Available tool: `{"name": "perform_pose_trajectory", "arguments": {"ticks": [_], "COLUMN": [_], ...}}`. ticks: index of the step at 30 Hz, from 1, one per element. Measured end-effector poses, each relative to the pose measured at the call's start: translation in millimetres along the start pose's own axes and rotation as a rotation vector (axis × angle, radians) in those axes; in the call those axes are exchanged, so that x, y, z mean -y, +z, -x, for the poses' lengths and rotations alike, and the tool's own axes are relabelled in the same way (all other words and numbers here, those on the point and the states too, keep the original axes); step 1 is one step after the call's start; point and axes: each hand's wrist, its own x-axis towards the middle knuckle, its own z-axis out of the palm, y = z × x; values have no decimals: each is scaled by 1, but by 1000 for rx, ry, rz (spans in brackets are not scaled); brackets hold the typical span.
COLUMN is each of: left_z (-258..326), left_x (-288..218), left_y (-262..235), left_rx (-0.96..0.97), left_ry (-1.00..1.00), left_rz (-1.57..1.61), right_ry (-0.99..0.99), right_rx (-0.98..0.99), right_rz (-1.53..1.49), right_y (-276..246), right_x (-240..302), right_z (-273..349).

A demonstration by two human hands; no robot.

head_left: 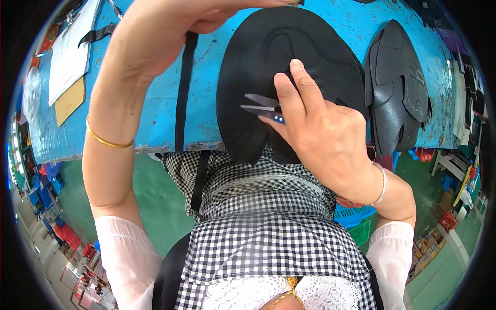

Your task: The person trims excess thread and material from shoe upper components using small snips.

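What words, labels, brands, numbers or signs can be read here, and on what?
No text is clear enough to quote.
White sheets, left: any print too faint to read.
Black panel under the right hand: line pattern, no readable lettering.
Stacked black pieces, right: marks, unreadable.
Background: too small, blurred.

A scuffed blue table carries a rounded black panel, stacked black pieces and a tan board.

Looked like a workshop or small factory floor. 1 scuffed, paint-chipped blue workbench carried 1 rounded black piece, stacked shaped black pieces at its right side and papers at its left. Green floor and 1 blue crate showed on its near side; red and blue items sat beyond its left end.
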Motion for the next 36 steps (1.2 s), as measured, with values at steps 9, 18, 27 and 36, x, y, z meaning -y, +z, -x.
{"name": "perform_pose_trajectory", "arguments": {"ticks": [9,18,27,36], "left_z": [7,-15,-19,-18], "left_x": [6,23,41,33], "left_y": [-4,32,40,27], "left_rx": [332,583,483,322], "left_ry": [77,35,282,291], "left_rz": [-247,-753,-1004,-1108], "right_ry": [511,947,496,-217], "right_rx": [-147,-780,-393,19], "right_rz": [-910,-961,-1085,-455], "right_y": [-2,-34,-26,-3], "right_x": [-108,-215,-107,-84], "right_z": [18,151,78,11]}}
